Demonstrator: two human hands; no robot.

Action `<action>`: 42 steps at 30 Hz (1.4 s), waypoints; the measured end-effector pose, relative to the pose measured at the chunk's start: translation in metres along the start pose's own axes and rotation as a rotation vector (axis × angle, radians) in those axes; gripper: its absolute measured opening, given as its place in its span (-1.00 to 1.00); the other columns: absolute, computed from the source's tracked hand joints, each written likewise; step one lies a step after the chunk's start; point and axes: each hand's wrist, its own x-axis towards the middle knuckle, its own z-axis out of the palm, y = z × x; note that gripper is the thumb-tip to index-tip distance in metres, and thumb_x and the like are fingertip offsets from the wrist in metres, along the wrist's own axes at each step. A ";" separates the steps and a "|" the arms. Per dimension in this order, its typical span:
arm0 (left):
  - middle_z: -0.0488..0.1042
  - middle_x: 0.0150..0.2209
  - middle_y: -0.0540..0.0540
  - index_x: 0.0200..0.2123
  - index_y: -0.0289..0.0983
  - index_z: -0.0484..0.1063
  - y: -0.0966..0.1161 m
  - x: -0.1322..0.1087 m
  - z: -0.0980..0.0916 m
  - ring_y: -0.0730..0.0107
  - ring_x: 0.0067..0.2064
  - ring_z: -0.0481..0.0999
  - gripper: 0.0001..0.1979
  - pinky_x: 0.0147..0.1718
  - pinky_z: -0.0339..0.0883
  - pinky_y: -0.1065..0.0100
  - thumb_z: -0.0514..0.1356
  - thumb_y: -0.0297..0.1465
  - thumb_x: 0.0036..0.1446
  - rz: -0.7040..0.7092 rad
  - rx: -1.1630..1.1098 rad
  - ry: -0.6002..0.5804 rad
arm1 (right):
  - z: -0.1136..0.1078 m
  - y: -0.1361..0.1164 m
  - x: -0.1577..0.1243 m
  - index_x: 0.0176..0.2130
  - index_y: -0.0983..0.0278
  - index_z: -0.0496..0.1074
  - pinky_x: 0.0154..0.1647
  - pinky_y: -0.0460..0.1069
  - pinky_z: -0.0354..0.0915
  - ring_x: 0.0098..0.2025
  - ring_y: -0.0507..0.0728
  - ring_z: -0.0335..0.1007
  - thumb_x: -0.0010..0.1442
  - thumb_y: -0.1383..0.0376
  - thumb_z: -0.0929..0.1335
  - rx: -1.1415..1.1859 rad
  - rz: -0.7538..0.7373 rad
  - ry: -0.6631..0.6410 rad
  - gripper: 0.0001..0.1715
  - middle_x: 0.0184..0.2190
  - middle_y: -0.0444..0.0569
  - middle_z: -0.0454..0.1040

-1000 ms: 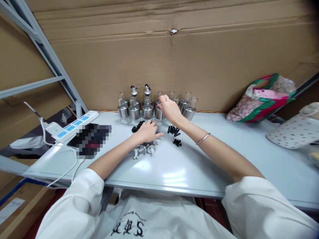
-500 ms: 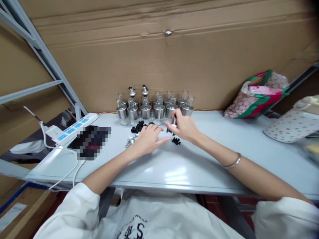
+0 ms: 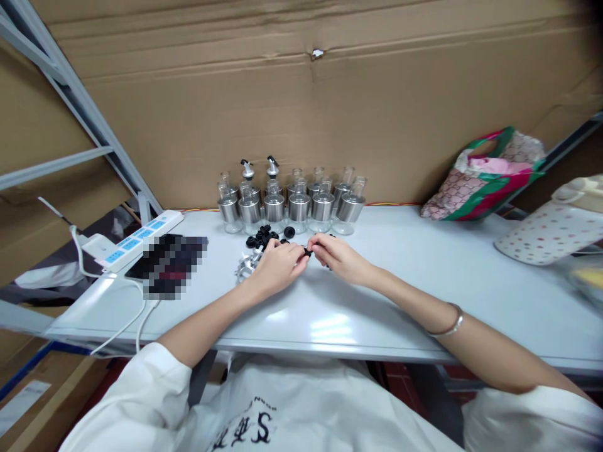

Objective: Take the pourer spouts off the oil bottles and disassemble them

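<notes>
A small black plastic part (image 3: 308, 252) is pinched between the fingertips of both hands, low over the table. My left hand (image 3: 279, 266) closes on it from the left, my right hand (image 3: 343, 257) from the right. Beside the left hand lies a pile of black caps (image 3: 262, 237), and a round black cap (image 3: 289, 232) sits apart from them. Silver pourer parts (image 3: 245, 266) are heaped left of that hand, partly covered by it. My right hand mostly hides some tiny black pieces. Behind stand rows of glass bottles (image 3: 299, 206) with steel sleeves; two carry a pourer (image 3: 272, 166).
A white power strip (image 3: 141, 240) and a blurred-out dark device (image 3: 169, 263) with cables are at the left on the table (image 3: 400, 307). Toward the right stand a patterned bag (image 3: 485, 176) and a dotted white container (image 3: 546, 229). Cardboard (image 3: 330, 113) walls the back.
My right hand has come down and left from near the bottles, meeting the left hand. The left fingers, spread before, are now closed on the black part. One front-right bottle now leans less clear of its neighbour.
</notes>
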 end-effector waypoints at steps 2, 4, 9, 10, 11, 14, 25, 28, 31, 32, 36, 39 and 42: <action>0.52 -0.25 -0.07 -0.27 -0.27 0.38 0.000 -0.001 -0.002 0.35 -0.22 0.45 -0.72 -0.14 0.08 0.24 -0.10 -0.37 0.31 0.007 0.011 0.019 | -0.008 0.009 0.002 -0.30 0.25 0.27 -0.44 -0.04 0.21 -0.53 0.05 0.21 0.27 0.15 0.13 -0.025 0.017 0.044 -0.73 -0.57 -0.15 0.28; 0.51 -0.26 -0.08 -0.28 -0.27 0.39 -0.002 -0.001 -0.004 0.34 -0.21 0.44 -0.71 -0.11 0.08 0.22 -0.11 -0.38 0.30 0.000 0.022 0.041 | -0.018 0.021 0.003 -0.31 0.24 0.30 -0.42 -0.03 0.24 -0.51 0.06 0.27 0.24 0.10 0.18 -0.056 0.037 0.123 -0.71 -0.51 -0.10 0.36; 0.47 -0.09 -0.13 -0.14 -0.27 0.36 -0.006 -0.002 -0.004 0.24 0.01 0.36 -0.78 -0.04 0.06 0.19 -0.03 -0.38 0.26 -0.006 0.037 0.079 | -0.034 0.055 0.003 -0.44 0.22 0.25 -0.48 -0.02 0.21 -0.55 0.07 0.27 0.12 -0.06 0.28 -0.164 0.125 0.234 -0.59 -0.55 -0.07 0.42; 0.47 -0.07 -0.14 -0.12 -0.27 0.35 -0.007 -0.002 -0.003 0.23 0.04 0.35 -0.78 -0.04 0.06 0.19 -0.02 -0.38 0.25 0.001 0.037 0.075 | -0.034 0.061 0.003 -0.47 0.22 0.23 -0.49 -0.03 0.19 -0.56 0.06 0.25 0.11 -0.07 0.29 -0.189 0.141 0.221 -0.57 -0.58 -0.08 0.40; 0.46 -0.06 -0.13 -0.12 -0.27 0.35 -0.007 -0.002 -0.003 0.23 0.04 0.34 -0.79 -0.04 0.06 0.19 -0.02 -0.38 0.25 0.008 0.037 0.065 | -0.033 0.067 0.003 -0.50 0.22 0.21 -0.50 -0.03 0.18 -0.56 0.06 0.23 0.11 -0.05 0.30 -0.218 0.149 0.196 -0.57 -0.60 -0.09 0.38; 0.47 -0.09 -0.12 -0.18 -0.27 0.37 -0.006 -0.003 -0.003 0.24 0.03 0.35 -0.80 -0.02 0.05 0.17 -0.02 -0.38 0.25 0.014 0.038 0.047 | -0.028 0.079 0.004 -0.51 0.24 0.22 -0.47 -0.04 0.17 -0.53 0.06 0.23 0.12 0.07 0.32 -0.310 0.140 0.106 -0.65 -0.58 -0.10 0.35; 0.49 -0.14 -0.08 -0.23 -0.24 0.39 -0.012 -0.002 -0.007 0.29 -0.03 0.38 -0.78 0.00 0.04 0.18 -0.04 -0.39 0.26 -0.028 0.006 0.136 | -0.028 0.067 0.003 -0.33 0.28 0.38 -0.23 0.04 0.27 -0.29 0.15 0.33 0.21 0.22 0.28 -0.463 -0.006 0.062 -0.81 -0.32 0.04 0.39; 0.50 -0.17 -0.07 -0.25 -0.24 0.39 -0.015 -0.002 -0.006 0.30 -0.05 0.39 -0.80 -0.01 0.03 0.19 -0.03 -0.40 0.25 -0.020 0.013 0.174 | -0.020 0.057 0.009 -0.23 0.30 0.42 -0.12 0.09 0.28 -0.16 0.21 0.35 0.22 0.16 0.29 -0.464 -0.095 0.017 -0.74 -0.25 0.09 0.42; 0.51 -0.20 -0.05 -0.27 -0.25 0.38 -0.018 -0.001 -0.004 0.31 -0.07 0.40 -0.83 -0.04 0.04 0.19 0.00 -0.41 0.24 -0.011 0.016 0.210 | -0.008 0.050 0.018 -0.10 0.31 0.42 -0.08 0.15 0.26 -0.06 0.30 0.34 0.18 0.11 0.34 -0.520 -0.091 -0.058 -0.62 -0.16 0.14 0.44; 0.51 -0.20 -0.05 -0.28 -0.26 0.38 -0.019 -0.001 -0.003 0.30 -0.07 0.40 -0.84 -0.05 0.04 0.19 0.01 -0.42 0.23 -0.010 0.016 0.217 | -0.005 0.049 0.020 -0.08 0.31 0.41 -0.09 0.17 0.26 -0.04 0.31 0.34 0.17 0.11 0.35 -0.529 -0.080 -0.088 -0.60 -0.14 0.14 0.45; 0.52 -0.21 -0.06 -0.28 -0.25 0.39 -0.020 0.000 -0.001 0.29 -0.08 0.41 -0.87 -0.06 0.05 0.19 0.04 -0.44 0.21 -0.011 0.001 0.230 | 0.000 0.048 0.023 -0.15 0.31 0.42 -0.13 0.13 0.30 -0.11 0.27 0.40 0.13 0.21 0.38 -0.479 -0.133 -0.132 -0.70 -0.19 0.11 0.48; 0.53 -0.20 -0.06 -0.23 -0.26 0.38 -0.019 -0.001 0.000 0.28 -0.08 0.42 -0.87 -0.07 0.06 0.20 0.07 -0.41 0.20 -0.015 -0.029 0.252 | -0.004 0.041 0.015 -0.14 0.29 0.39 -0.19 0.06 0.35 -0.21 0.19 0.43 0.16 0.23 0.35 -0.366 -0.236 -0.040 -0.74 -0.24 0.07 0.48; 0.54 -0.18 -0.08 -0.18 -0.28 0.37 -0.017 -0.001 -0.003 0.28 -0.09 0.44 -0.84 -0.08 0.08 0.21 0.08 -0.38 0.21 -0.008 -0.073 0.274 | -0.007 0.028 0.003 -0.11 0.26 0.35 -0.18 0.02 0.37 -0.22 0.14 0.44 0.21 0.22 0.31 -0.271 -0.304 0.053 -0.75 -0.24 0.03 0.48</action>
